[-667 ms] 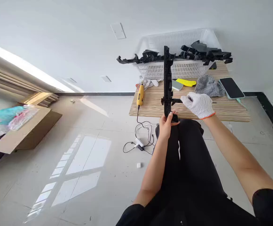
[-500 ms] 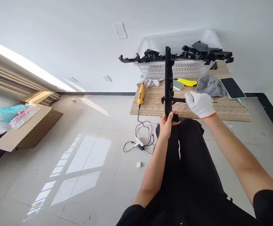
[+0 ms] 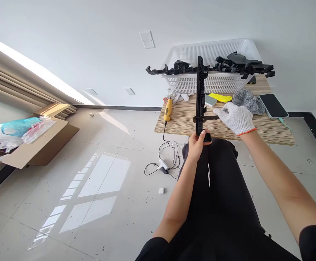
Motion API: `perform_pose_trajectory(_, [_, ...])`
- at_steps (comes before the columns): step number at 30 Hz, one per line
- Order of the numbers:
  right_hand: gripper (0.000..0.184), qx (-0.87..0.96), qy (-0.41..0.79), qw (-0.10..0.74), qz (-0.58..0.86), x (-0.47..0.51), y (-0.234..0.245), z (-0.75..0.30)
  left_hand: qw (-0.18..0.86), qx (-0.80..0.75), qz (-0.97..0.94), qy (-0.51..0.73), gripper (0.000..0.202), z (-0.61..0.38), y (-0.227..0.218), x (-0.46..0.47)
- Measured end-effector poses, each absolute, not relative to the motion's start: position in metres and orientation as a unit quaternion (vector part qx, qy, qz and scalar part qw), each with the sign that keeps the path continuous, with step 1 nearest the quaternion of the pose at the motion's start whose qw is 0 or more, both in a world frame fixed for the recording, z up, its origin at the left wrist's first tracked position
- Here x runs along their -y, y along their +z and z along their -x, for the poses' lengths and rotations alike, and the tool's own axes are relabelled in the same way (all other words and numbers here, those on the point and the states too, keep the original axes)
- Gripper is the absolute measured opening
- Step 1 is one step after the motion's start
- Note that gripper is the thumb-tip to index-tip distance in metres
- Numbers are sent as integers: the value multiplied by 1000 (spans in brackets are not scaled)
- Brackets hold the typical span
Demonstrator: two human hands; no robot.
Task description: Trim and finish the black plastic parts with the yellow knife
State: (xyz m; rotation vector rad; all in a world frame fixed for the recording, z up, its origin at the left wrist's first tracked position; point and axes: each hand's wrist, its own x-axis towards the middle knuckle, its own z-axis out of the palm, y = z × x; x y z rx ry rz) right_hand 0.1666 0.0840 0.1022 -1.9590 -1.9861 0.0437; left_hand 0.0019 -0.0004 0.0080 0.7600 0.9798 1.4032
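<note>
A long black plastic part (image 3: 200, 95) stands upright at the near edge of a low wooden table (image 3: 182, 121). My bare left hand (image 3: 197, 144) is closed round its lower end. My right hand (image 3: 236, 117), in a white knit glove, grips a thin black tool (image 3: 211, 117) whose tip meets a side tab low on the part. My legs in black trousers lie below both hands.
A white mesh basket (image 3: 214, 81) with several black plastic parts stands at the table's back. On the table lie a yellow rotary tool (image 3: 169, 109) with cable, a yellow object (image 3: 221, 97), a grey cloth (image 3: 249, 100) and a phone (image 3: 273, 106). A cardboard box (image 3: 35, 145) sits on the floor left.
The view has shifted slightly, so table and hands sit a little further right. Both hands keep their hold on the part and the tool.
</note>
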Motion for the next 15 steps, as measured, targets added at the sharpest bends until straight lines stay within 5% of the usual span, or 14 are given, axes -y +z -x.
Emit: perform_pose_trajectory(15, [55, 731, 99, 157, 657, -86, 93, -168, 633, -372, -299, 610, 57, 3, 7, 4])
